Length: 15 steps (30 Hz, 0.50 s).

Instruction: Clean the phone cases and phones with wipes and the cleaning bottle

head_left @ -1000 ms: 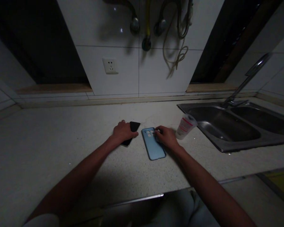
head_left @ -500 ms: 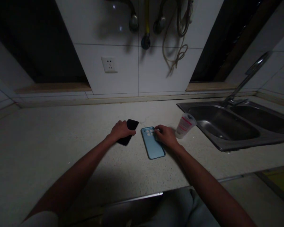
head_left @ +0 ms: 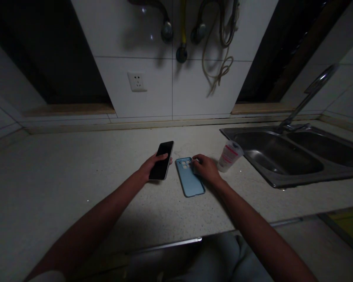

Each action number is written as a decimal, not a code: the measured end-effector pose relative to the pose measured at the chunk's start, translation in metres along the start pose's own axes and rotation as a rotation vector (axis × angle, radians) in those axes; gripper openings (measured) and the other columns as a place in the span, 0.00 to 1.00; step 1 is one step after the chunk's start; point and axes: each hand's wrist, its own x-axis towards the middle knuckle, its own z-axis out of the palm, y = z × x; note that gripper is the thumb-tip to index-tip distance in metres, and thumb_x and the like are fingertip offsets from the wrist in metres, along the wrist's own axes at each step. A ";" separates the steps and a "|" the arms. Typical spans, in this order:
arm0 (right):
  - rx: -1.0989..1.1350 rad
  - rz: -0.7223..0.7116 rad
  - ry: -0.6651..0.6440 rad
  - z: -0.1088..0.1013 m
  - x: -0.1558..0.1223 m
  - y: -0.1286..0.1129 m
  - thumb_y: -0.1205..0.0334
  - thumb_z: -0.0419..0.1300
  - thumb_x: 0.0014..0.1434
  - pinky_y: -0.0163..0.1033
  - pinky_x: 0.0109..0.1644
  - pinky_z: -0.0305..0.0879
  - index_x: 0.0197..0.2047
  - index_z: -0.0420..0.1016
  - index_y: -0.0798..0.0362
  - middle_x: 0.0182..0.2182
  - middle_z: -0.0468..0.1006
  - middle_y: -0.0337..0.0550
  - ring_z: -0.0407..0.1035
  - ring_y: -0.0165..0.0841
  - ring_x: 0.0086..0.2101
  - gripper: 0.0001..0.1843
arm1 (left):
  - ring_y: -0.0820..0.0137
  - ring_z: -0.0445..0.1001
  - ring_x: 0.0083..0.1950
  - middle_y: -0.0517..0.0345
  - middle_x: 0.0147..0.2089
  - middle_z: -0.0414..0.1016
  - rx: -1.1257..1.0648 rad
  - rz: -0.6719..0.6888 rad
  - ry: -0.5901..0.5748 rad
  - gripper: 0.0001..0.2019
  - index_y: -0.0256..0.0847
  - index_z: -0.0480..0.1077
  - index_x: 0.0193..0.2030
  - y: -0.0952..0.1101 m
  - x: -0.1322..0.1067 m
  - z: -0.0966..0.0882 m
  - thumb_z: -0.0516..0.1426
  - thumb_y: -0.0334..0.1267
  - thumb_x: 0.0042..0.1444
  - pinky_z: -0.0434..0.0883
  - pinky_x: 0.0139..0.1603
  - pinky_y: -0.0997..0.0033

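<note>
A smartphone [head_left: 161,162] with a dark screen is gripped in my left hand [head_left: 150,164], raised a little off the counter, its thumb lying across the screen and fingertips showing at the right edge. To its right a light-blue phone case [head_left: 190,181] lies flat with its inside facing up and its camera cutouts at the far end. My right hand [head_left: 206,168] is closed at the case's upper right edge, fingers curled on the rim. Just beyond that hand a clear plastic cup [head_left: 230,156] with pink-red print stands on the counter, looking tilted in this view.
A speckled pale counter [head_left: 106,156] runs along a tiled wall. At the right are a double steel sink [head_left: 270,180] and its faucet [head_left: 312,88]. A wall socket [head_left: 137,82], hoses and a tied cord [head_left: 223,70] are on the wall.
My left hand has turned over from above the phone to beneath and around it, lifting it off the counter. The right hand and the phone case stay in place.
</note>
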 end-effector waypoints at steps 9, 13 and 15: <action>0.285 0.069 0.127 0.003 0.007 0.002 0.47 0.55 0.55 0.43 0.43 0.66 0.36 0.79 0.54 0.34 0.81 0.45 0.72 0.39 0.36 0.20 | 0.53 0.80 0.49 0.37 0.46 0.81 -0.540 -0.241 -0.273 0.26 0.29 0.68 0.59 -0.019 -0.017 0.024 0.49 0.50 0.65 0.71 0.56 0.47; 0.358 0.148 0.155 0.004 0.009 0.001 0.44 0.57 0.54 0.42 0.40 0.65 0.36 0.78 0.53 0.32 0.80 0.43 0.70 0.38 0.34 0.21 | 0.49 0.78 0.52 0.32 0.49 0.79 -0.587 -0.284 -0.440 0.37 0.27 0.69 0.58 -0.027 -0.016 0.021 0.46 0.64 0.63 0.66 0.60 0.42; 0.439 0.229 0.164 0.005 0.010 0.002 0.43 0.60 0.51 0.41 0.38 0.65 0.37 0.77 0.53 0.31 0.78 0.42 0.69 0.36 0.33 0.21 | 0.48 0.78 0.53 0.29 0.51 0.78 -0.582 -0.283 -0.484 0.39 0.26 0.69 0.58 -0.031 -0.013 0.019 0.45 0.65 0.63 0.64 0.62 0.42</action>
